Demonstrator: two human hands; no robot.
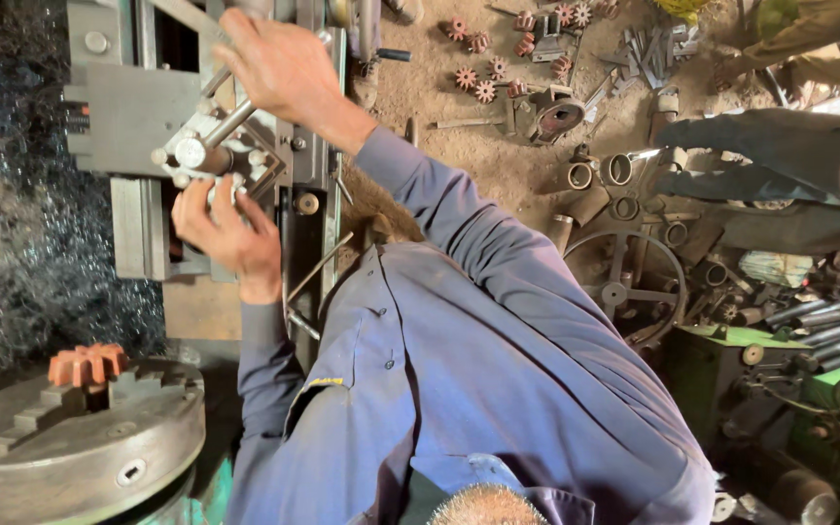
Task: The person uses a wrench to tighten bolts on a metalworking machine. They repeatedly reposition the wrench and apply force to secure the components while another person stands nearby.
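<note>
The left hand (230, 228) grips the handwheel (196, 156). Above the handwheel, the right hand (279, 63) closes on a lever (230, 122).

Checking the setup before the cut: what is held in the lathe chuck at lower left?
An orange-red gear blank with teeth on its rim sits in the stepped jaws of the grey chuck. Its lower part is hidden by the jaws, so how deep it seats cannot be seen.
</note>
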